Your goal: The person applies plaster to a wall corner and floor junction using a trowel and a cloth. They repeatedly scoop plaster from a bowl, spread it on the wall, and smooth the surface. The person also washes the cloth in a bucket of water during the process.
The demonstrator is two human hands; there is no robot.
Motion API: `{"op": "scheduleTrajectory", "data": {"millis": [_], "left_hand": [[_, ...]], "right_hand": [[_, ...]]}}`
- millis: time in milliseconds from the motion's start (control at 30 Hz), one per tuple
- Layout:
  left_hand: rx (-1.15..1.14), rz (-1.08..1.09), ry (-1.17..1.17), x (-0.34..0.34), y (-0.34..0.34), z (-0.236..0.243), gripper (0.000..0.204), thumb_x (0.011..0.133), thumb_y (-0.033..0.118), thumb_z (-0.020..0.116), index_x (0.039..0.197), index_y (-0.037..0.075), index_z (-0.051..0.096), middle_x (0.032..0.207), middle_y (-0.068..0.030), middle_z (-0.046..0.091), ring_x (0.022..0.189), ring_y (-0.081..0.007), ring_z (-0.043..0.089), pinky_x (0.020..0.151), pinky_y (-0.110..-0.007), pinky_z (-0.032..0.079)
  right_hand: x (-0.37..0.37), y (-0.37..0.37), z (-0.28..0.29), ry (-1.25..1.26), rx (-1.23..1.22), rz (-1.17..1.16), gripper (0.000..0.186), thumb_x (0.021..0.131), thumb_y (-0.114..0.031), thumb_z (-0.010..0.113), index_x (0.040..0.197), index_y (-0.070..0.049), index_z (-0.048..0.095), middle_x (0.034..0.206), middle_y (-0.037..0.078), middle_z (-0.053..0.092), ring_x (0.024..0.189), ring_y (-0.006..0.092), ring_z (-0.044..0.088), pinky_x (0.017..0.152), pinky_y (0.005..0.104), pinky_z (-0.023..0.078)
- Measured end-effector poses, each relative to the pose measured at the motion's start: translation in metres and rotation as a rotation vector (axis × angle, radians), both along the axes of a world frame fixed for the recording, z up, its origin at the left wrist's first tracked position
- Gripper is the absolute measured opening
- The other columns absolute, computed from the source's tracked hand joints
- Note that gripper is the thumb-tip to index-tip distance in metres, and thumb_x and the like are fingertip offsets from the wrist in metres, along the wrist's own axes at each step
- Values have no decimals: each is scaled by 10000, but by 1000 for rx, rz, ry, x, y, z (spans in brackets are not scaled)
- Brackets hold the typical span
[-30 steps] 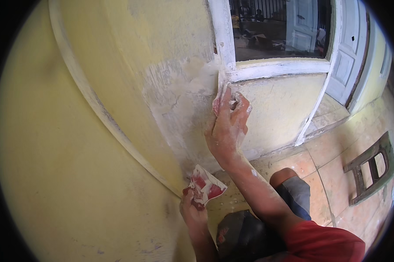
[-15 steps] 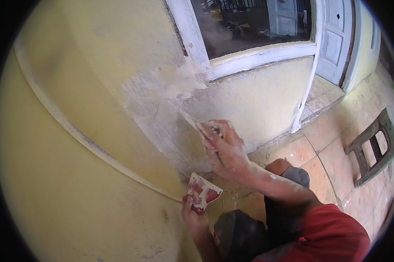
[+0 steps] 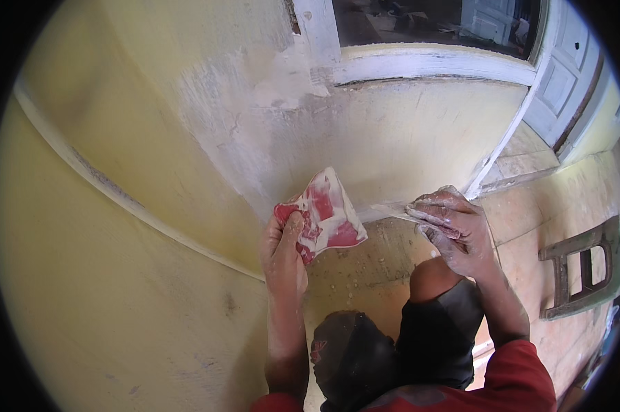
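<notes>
Wall [image 3: 406, 130]: blocks beyond left fingers [image 3: 293, 225]
Knee [image 3: 436, 280]: just below right fingers [image 3: 439, 211]
Floor [image 3: 526, 213]: free right of these to green frame [image 3: 617, 268]

White-framed window [image 3: 430, 27], tiled floor [image 3: 560, 199], stool [image 3: 584, 300] perhaps

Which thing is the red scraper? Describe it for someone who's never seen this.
From the white window frame, look down and left to the left hand. It holds the red scraper, flared and smeared with whitish paste. Its broad red face sets it apart from the thin, pale tool in the right hand.
</notes>
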State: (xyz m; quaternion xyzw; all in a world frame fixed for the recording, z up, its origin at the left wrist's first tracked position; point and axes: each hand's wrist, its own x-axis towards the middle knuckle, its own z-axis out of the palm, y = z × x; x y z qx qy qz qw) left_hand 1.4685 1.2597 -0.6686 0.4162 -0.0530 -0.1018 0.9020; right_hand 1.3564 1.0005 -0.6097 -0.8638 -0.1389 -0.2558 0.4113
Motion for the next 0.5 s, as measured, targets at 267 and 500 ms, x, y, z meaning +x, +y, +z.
{"op": "scheduleTrajectory", "data": {"millis": [267,500], "left_hand": [[110,-99,-101,-8,-36,14,235,1005,23,563,1209,-67,638,1102,-104,704,958,-134,675,857,-285,541],[183,-203,-43,-1,-56,26,237,1011,40,556,1198,-74,647,1087,-104,709,935,-126,678,840,-275,541]], "right_hand": [[2,-9,13,-57,-271,-91,502,686,65,637,1168,-40,729,1082,160,714,942,370,654,803,430,552],[19,-32,13,-25,-288,-160,494,686,58,654,1164,-42,727,1098,152,716,981,367,657,815,433,561]]}}
